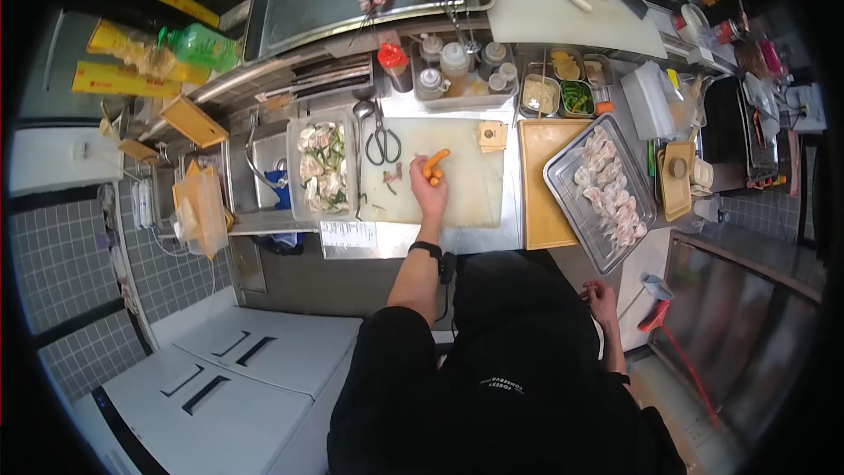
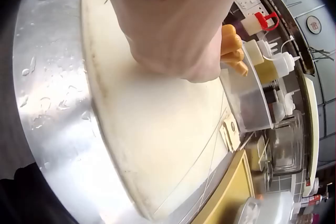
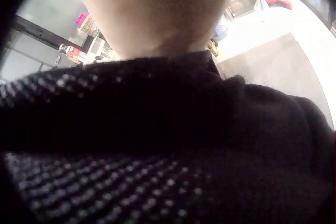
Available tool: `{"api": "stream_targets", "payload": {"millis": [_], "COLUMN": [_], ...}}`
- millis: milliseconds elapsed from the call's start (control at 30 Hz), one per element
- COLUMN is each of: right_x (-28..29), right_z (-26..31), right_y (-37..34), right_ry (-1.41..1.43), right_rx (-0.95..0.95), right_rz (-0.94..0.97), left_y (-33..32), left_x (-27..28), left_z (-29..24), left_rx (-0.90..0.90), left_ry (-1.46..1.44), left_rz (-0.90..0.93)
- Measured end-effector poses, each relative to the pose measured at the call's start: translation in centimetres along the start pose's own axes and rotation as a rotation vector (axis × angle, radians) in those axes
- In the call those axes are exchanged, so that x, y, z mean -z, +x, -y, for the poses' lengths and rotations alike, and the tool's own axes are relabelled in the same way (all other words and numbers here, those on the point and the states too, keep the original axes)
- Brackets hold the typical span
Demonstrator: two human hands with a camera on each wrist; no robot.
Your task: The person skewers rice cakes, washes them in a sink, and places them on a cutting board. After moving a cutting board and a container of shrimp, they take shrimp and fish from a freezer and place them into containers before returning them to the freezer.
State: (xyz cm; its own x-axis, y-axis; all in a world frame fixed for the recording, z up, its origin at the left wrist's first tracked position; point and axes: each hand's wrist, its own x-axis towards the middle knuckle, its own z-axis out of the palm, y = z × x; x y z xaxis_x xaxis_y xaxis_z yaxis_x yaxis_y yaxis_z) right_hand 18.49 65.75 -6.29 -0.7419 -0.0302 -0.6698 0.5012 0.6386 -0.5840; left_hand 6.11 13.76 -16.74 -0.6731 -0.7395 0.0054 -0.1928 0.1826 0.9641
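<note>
Plainly, in the head view, the left hand (image 1: 428, 196) is curled round some sausages (image 1: 437, 159) above the middle of the board (image 1: 479, 198). They show at the far end of the hand, beyond the knuckles as the person stands. The top one has its long axis slanting away and to the right; the others show only as short lengths below it. Scraps (image 1: 391, 180) and then scissors (image 1: 381, 142) are to the left, and the tan squares (image 1: 492, 135) are further off to the right, near the board's far edge. The right hand (image 1: 601, 301) hangs well apart from the sausages, low by the near corner of the tray (image 1: 570, 215), fingers loosely bent, with nothing seen in it. So the left is the near hand by far.

In the left wrist view, the sausages' rounded ends jut past the hand, bunched side by side, towards the box of bottles. The fingers are hidden behind the hand, and whether the sausages touch the board I cannot tell.

In the right wrist view, dark cloth (image 3: 131, 113) fills most of the frame; the fingers do not show, so their state cannot be told from there.
</note>
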Motion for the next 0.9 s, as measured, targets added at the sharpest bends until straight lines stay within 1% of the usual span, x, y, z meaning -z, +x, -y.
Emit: {"api": "stream_targets", "payload": {"millis": [67, 100, 233, 300, 333, 433, 500, 533, 600, 633, 667, 700, 733, 800, 833, 867, 900], "right_x": [0.4, 0.3, 0.4, 0.3, 0.3, 0.1, 0.2, 0.3, 0.0, 0.0, 0.2, 0.3, 0.4, 0.3, 0.3, 0.2, 0.1], "right_z": [0.2, 0.6, 1.0, 0.7, 0.7, 0.9, 0.6, 0.2, 0.4, 0.9, 1.4, 1.9, 2.3, 2.9, 2.6, 1.9, 1.6], "right_y": [-0.1, 0.2, 0.6, 0.9, 0.7, 1.0, 0.8, 0.8, 0.8, 0.6, 0.3, 0.3, 0.2, 0.0, 0.3, 0.6, 0.8], "right_ry": [0.011, 0.04, 0.081, 0.117, 0.112, 0.044, 0.064, 0.06, 0.045, 0.041, 0.055, 0.068, 0.064, 0.029, 0.026, -0.019, -0.064], "right_rx": [-0.03, -0.051, -0.069, -0.065, -0.067, -0.039, -0.032, -0.034, -0.016, -0.017, -0.048, -0.078, -0.078, -0.069, -0.071, 0.0, 0.073], "right_rz": [0.027, 0.043, 0.042, 0.019, 0.026, 0.044, 0.051, 0.054, 0.063, 0.067, 0.064, 0.061, 0.064, 0.048, 0.053, 0.072, 0.094], "left_y": [0.6, 0.9, 1.3, 1.0, 0.6, 0.3, -0.3, -0.6, -1.1, -1.2, -1.2, -0.8, -0.3, 1.0, 1.6, 2.0, 2.2], "left_x": [-0.5, -0.6, -0.6, -0.2, 0.0, 0.7, 0.9, 1.0, 1.4, 1.3, 1.1, 1.0, 1.0, 1.1, 1.3, 1.5, 1.7], "left_z": [1.7, 1.6, -1.5, -1.8, -1.7, -1.2, -0.5, 0.0, 1.2, 1.8, 2.3, 1.9, 1.6, 0.4, -1.0, -2.6, -2.9], "left_rx": [-0.092, -0.083, -0.022, 0.048, 0.054, 0.009, -0.127, -0.122, -0.181, -0.177, -0.125, -0.074, -0.07, -0.089, -0.084, -0.099, -0.113], "left_ry": [0.27, 0.278, 0.179, 0.032, 0.035, 0.084, 0.095, 0.096, 0.148, 0.15, 0.232, 0.313, 0.314, 0.593, 0.597, 0.683, 0.771], "left_rz": [-0.019, -0.035, -0.022, -0.003, -0.008, -0.076, -0.113, -0.115, -0.069, -0.072, -0.042, -0.012, -0.016, 0.171, 0.169, 0.204, 0.239]}}
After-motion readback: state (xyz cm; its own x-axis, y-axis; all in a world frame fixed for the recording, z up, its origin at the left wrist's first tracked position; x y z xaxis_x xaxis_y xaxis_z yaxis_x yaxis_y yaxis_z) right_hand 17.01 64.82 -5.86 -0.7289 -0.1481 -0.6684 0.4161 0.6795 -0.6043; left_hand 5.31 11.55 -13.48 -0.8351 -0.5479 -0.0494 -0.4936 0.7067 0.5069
